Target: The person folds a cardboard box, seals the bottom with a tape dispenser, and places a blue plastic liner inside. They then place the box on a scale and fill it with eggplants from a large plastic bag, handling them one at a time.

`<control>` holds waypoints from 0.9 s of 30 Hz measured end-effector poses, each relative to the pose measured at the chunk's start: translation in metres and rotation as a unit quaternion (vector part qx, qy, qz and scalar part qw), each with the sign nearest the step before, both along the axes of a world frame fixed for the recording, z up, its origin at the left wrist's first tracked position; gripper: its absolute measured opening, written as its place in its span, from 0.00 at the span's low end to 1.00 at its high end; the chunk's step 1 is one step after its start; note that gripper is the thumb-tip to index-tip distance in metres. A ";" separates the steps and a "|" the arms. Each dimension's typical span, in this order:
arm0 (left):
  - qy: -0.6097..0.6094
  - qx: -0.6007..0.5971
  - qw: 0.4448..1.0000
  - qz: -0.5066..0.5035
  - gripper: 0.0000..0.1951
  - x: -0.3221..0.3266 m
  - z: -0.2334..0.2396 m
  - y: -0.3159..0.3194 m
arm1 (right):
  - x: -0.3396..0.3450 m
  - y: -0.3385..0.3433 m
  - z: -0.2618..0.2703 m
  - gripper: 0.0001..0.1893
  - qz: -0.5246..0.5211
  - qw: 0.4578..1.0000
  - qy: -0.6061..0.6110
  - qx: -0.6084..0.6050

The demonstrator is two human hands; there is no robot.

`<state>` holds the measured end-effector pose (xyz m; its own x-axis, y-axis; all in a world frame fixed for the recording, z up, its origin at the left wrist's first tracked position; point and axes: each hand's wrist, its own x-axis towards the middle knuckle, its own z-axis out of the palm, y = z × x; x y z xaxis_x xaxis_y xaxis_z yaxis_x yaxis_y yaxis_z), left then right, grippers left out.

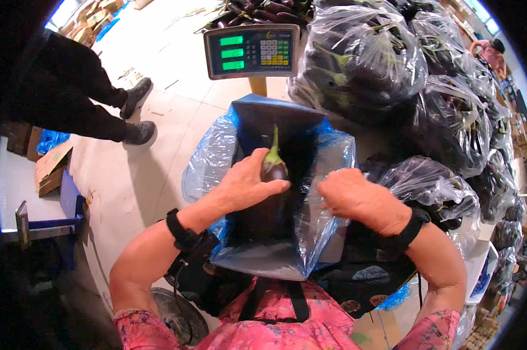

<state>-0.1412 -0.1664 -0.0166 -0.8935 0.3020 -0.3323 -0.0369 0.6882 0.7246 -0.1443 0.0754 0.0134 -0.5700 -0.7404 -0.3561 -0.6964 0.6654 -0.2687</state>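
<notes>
A dark purple eggplant [275,172] with a green cap and stem is held in my left hand [241,183], thumb on one side and fingers on the other. It is over a deep box [274,105] lined with blue-tinted clear plastic film [211,153], which folds out over the box's sides. The box's inside is dark, so its contents are hard to make out. My right hand [359,197] is at the box's right side with its fingers curled down against the film. Whether they pinch the film is hidden.
Beyond the box stands a weighing scale display [252,50] with lit green readouts. Eggplants in clear plastic bags [364,61] are piled on the right, with loose eggplants [267,11] behind the display. A person's legs [84,92] are at left, near flattened cardboard [53,164].
</notes>
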 end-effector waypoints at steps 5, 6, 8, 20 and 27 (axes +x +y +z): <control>-0.006 -0.016 0.999 -0.027 0.38 0.006 -0.006 0.012 | -0.008 0.001 -0.013 0.18 -0.042 0.999 -0.011 0.020; -0.012 -0.025 0.999 -0.025 0.38 0.005 -0.006 0.013 | -0.004 -0.001 -0.011 0.23 -0.020 0.999 -0.035 0.012; -0.004 -0.003 1.000 -0.015 0.37 0.004 -0.008 0.008 | 0.009 -0.009 0.006 0.27 0.018 0.996 -0.091 -0.003; -0.023 -0.056 0.996 -0.062 0.49 0.022 -0.039 0.040 | 0.049 0.001 0.024 0.06 0.122 0.992 -0.007 0.022; -0.041 -0.064 0.995 -0.063 0.50 0.024 -0.040 0.046 | 0.045 0.000 0.013 0.05 0.127 0.990 0.029 0.063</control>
<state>-0.1168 -0.1203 -0.0569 -0.8197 0.3600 -0.4456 0.0002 0.7780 0.6282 -0.0994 0.0750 0.0260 -0.3932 -0.8144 -0.4267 -0.8571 0.4926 -0.1504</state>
